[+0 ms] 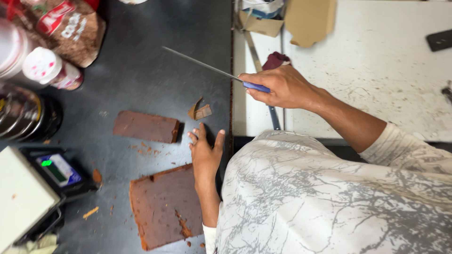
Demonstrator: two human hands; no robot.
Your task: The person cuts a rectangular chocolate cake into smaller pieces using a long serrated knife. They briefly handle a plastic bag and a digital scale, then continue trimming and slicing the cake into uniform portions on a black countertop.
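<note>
My right hand (281,87) grips the blue handle of a long thin knife (202,63). Its blade points up and to the left, raised over the dark counter (141,70). My left hand (205,153) lies flat, palm down, at the upper right corner of a large brown slab (162,209), fingers stretched past its edge. It holds nothing. A smaller brown block (146,126) lies apart from the slab, to the left of my left fingertips. A small curled brown scrap (201,112) sits just above those fingers. Brown crumbs are scattered between the two pieces.
A digital scale (59,170) with a white platform (21,197) stands at the left. Jars with white lids (44,66), a stack of metal rings (23,115) and a brown bag (70,26) crowd the upper left. A scuffed white table (376,70) with cardboard (308,19) lies to the right.
</note>
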